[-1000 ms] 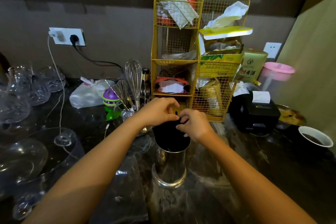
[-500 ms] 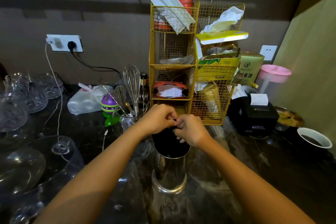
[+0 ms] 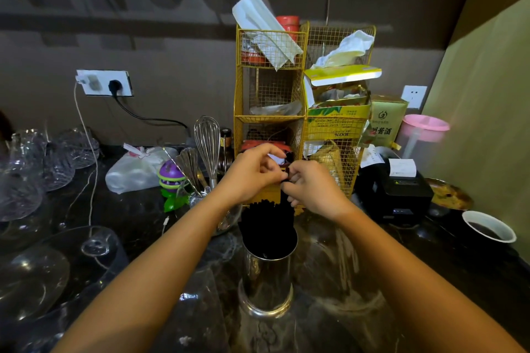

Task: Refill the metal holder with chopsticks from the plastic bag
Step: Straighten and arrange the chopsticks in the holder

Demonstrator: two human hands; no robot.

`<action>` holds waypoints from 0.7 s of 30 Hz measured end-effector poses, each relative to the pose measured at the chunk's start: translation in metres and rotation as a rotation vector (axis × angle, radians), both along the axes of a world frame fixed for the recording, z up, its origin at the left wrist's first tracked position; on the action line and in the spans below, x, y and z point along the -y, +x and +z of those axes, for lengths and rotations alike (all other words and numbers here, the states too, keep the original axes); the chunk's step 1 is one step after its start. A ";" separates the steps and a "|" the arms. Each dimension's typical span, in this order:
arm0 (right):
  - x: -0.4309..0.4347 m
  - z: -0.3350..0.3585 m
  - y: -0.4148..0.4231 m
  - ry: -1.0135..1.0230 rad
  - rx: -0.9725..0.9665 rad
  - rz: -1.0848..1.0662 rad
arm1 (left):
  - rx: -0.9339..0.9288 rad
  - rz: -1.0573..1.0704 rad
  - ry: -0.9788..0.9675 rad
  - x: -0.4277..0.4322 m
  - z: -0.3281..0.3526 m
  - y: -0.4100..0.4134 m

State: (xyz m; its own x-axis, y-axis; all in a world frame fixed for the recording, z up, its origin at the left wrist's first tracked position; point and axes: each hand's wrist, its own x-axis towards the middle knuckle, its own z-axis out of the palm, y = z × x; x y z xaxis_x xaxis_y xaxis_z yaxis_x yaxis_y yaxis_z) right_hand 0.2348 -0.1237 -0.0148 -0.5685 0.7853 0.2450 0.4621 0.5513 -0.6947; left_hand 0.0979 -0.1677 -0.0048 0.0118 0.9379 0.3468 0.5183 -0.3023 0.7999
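A shiny metal holder (image 3: 266, 281) stands on the dark counter at the centre, packed with a bundle of black chopsticks (image 3: 268, 223) that sticks up above its rim. My left hand (image 3: 252, 173) and my right hand (image 3: 311, 186) meet fingertip to fingertip just above the bundle. Both pinch the top of a thin dark piece that runs down into the chopsticks. I cannot make out any clear plastic around the bundle.
A yellow wire rack (image 3: 269, 120) full of packets rises right behind the hands. A whisk (image 3: 207, 137) and utensils stand to its left, glassware (image 3: 43, 169) far left. A black printer (image 3: 398, 189) and a white cup (image 3: 487, 228) sit on the right.
Both hands have risen from the holder's rim to a spot above the bundle, still pinched together. More of the black chopsticks now shows above the rim.
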 end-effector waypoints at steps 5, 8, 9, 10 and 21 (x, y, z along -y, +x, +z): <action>0.000 0.024 0.011 -0.009 -0.060 -0.006 | 0.081 -0.025 0.096 0.004 0.017 0.010; 0.007 0.043 0.022 0.044 -0.139 -0.036 | 0.115 0.009 0.179 0.008 0.023 0.015; 0.009 0.049 0.028 0.050 -0.191 -0.056 | 0.138 0.028 0.210 0.011 0.024 0.017; 0.009 0.055 0.034 0.062 -0.257 -0.079 | 0.166 0.041 0.238 0.013 0.024 0.017; 0.024 0.051 0.062 -0.260 -1.222 -0.187 | 0.573 -0.006 -0.030 0.016 0.008 0.029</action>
